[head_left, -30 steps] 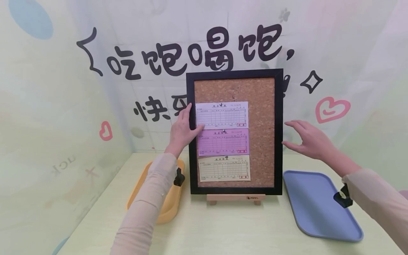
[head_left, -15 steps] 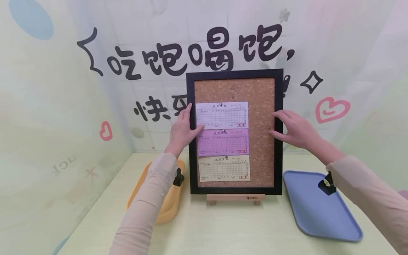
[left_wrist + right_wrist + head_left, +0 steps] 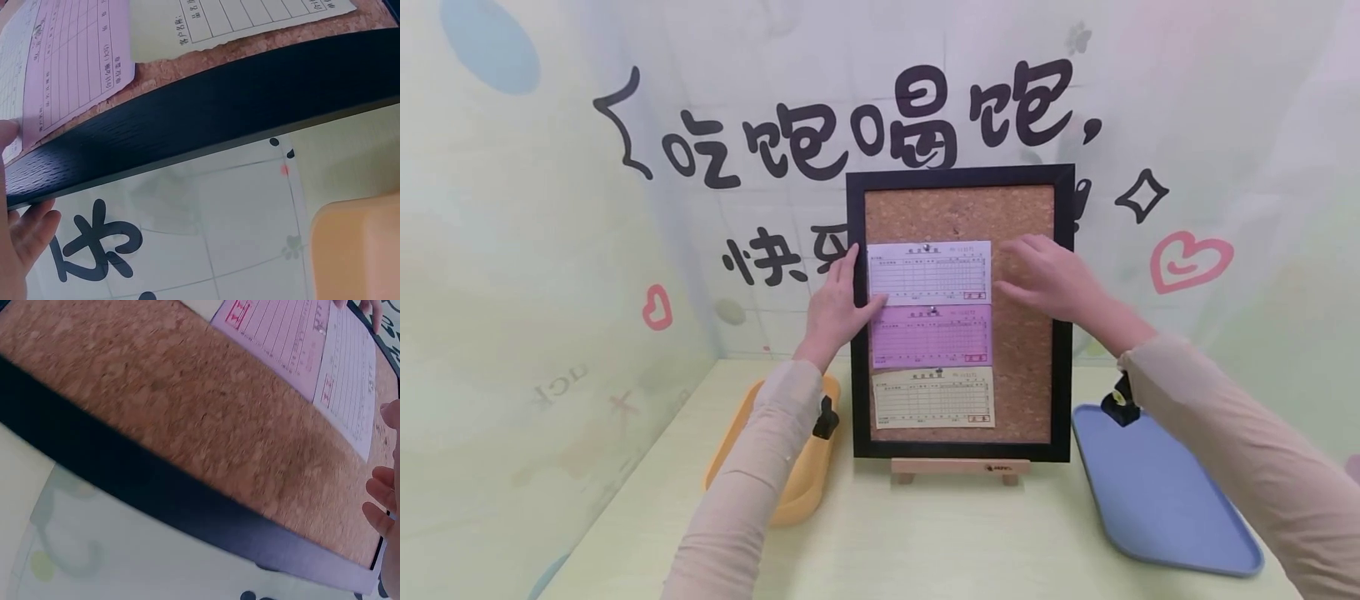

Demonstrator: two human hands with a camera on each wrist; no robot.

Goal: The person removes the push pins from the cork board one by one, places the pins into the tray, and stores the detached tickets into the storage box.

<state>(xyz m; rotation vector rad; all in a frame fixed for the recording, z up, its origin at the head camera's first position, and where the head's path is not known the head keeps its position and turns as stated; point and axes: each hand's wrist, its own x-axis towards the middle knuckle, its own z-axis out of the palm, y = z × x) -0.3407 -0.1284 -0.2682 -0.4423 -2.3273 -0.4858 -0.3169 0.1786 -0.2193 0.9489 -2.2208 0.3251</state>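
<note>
Corkboard [image 3: 1022, 367]: grainy reddish-brown, a flat rectangle inside a black frame [image 3: 1062, 400] with square corners, upright near the middle of my view on a pale wooden stand [image 3: 958, 466].
Pinned to it: three thin oblongs printed with ruled grids, one above another towards the cork's left side: a white slip [image 3: 928, 275] highest, a purple slip [image 3: 932, 337] between, a cream slip [image 3: 934, 398] lowest and slightly askew.
Pins [image 3: 927, 247]: small, one near the top edge of each slip.
My left hand [image 3: 837, 312]: gripping the frame's left side, thumb over the front by the white slip's lower left corner, fingers behind.
My right hand [image 3: 1060, 279]: in front of the cork, just beside the white slip's right edge, thumb and bent fingers moderately apart with nothing between them; whether the tips touch the cork I cannot tell.
Trays: a rounded orange tray [image 3: 805, 479] by my left forearm; a shallow, smooth blue tray [image 3: 1172, 500] partly under my right.
</note>
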